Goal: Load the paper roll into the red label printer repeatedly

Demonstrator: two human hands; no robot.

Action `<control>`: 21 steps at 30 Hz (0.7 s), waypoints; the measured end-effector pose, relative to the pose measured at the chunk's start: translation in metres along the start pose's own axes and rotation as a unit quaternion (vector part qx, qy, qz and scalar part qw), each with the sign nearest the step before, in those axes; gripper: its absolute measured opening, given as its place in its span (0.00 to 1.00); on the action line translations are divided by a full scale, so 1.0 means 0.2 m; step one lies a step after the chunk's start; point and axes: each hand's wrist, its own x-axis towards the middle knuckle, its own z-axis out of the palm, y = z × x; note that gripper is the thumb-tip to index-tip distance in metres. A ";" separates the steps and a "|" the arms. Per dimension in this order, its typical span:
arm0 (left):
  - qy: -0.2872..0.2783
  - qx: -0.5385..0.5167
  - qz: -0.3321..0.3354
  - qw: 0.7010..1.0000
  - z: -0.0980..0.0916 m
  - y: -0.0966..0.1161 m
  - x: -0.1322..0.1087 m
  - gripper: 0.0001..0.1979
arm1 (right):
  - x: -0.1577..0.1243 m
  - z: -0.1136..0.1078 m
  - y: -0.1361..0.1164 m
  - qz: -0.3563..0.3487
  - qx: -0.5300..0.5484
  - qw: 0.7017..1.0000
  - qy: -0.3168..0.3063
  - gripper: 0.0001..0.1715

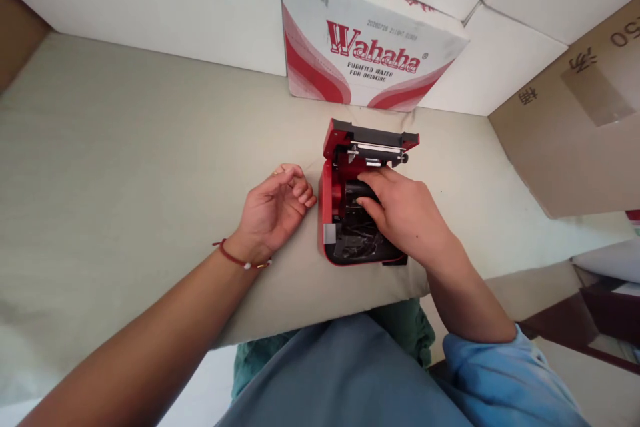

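Near the table's point(150, 180) front edge lies the red printer point(328, 203), lid open, long axis 6 to 12 o'clock. The right hand point(405, 213) enters from 4 o'clock, fingers bent onto its black inside part, grip unclear. The left hand point(273, 210) rests half-curled and empty at its 9 o'clock.

Glossy red plastic printer point(327, 203); matt tabletop point(125, 167)
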 end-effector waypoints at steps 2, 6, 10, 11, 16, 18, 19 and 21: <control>0.002 -0.005 0.002 1.000 0.00 -0.01 0.00 0.10 | 0.02 -0.01 -0.02 -0.007 -0.011 1.000 -0.013 0.23; 0.000 -0.012 0.006 1.000 -0.01 -0.01 0.00 0.09 | 0.07 -0.02 -0.03 0.012 -0.039 0.999 -0.031 0.23; -0.001 -0.011 0.013 1.000 -0.01 -0.01 0.00 0.08 | 0.09 -0.01 0.00 0.002 -0.026 0.999 -0.023 0.27; -0.001 -0.006 0.016 1.000 -0.01 -0.01 0.00 0.08 | 0.08 0.00 0.02 -0.014 -0.005 1.000 -0.010 0.27; 0.024 0.072 0.086 0.993 0.01 -0.05 -0.03 0.11 | -0.11 0.04 0.12 -0.129 0.167 0.968 0.138 0.16; 0.055 0.154 0.162 0.973 0.01 -0.06 -0.06 0.10 | -0.22 0.08 0.16 -0.188 0.208 0.942 0.183 0.15; 0.068 0.207 0.207 0.954 0.02 -0.06 -0.08 0.09 | -0.27 0.10 0.18 -0.215 0.213 0.934 0.190 0.15; 0.078 0.303 0.296 0.903 0.04 -0.05 -0.15 0.06 | -0.35 0.16 0.22 -0.259 0.199 0.925 0.196 0.17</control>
